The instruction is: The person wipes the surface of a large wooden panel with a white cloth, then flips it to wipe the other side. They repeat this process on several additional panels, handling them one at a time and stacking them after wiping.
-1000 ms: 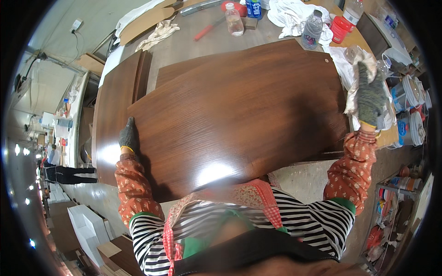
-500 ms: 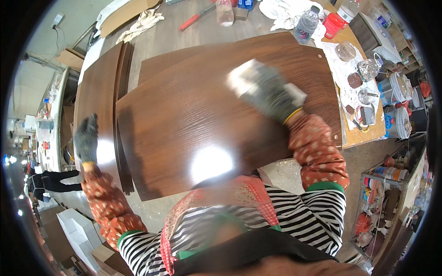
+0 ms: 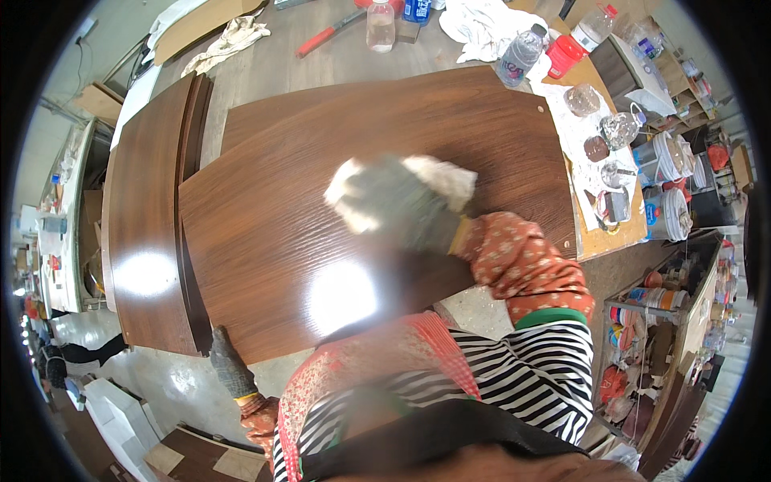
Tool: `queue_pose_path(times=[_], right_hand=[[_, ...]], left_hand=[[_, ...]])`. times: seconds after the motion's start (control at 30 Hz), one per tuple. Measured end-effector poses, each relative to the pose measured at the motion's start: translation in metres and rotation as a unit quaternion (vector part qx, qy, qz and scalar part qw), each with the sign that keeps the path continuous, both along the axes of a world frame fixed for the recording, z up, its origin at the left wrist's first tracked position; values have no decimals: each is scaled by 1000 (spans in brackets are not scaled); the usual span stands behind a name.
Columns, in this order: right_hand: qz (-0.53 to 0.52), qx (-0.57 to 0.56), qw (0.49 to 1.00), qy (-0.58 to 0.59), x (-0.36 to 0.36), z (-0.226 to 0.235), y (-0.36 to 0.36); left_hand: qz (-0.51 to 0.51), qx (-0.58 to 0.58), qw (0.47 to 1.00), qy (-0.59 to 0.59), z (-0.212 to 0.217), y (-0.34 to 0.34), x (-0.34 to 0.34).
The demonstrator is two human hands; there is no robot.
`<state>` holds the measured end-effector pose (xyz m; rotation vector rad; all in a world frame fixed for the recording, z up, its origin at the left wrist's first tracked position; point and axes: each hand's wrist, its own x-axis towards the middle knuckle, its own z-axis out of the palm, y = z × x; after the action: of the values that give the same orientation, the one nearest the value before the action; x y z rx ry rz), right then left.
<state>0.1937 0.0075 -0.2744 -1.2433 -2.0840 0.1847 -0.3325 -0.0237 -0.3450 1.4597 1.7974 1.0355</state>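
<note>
A dark brown wood-grain board [image 3: 265, 241] lies before me, with bright light glaring off its near part. My right hand [image 3: 401, 205], in a dark grey glove, presses a white cloth [image 3: 458, 178] onto the middle of the board. Motion blurs that hand and the cloth, which bulges out on both sides of the glove. At the board's near left corner is my left hand [image 3: 231, 365], gloved alike, its fingers stretched along the edge and apparently touching it. How the fingers lie beneath the edge is hidden.
Another brown board [image 3: 229, 124] lies under the first. A stack of brown panels [image 3: 144, 217] is at the left. Toward the back stand a clear bottle [image 3: 520, 56], a red cup [image 3: 564, 56] and a red-handled tool [image 3: 317, 40]. Several jars [image 3: 582, 100] and buckets [image 3: 666, 213] are at the right.
My right hand has swept the cloth left and nearer to me across the board. My left hand has come from over the left stack down to the board's near left corner.
</note>
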Motion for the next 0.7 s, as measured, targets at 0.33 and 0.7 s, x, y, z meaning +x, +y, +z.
queue_pose_path(times=[0.33,0.7], right_hand=[[-443,-53,863,-237,147,-29,69],[35,271,858,-434,-213,-4,121]], left_hand=[[-7,90,986,139,5,-11,31],[8,182,923,338,-8,-12,39]])
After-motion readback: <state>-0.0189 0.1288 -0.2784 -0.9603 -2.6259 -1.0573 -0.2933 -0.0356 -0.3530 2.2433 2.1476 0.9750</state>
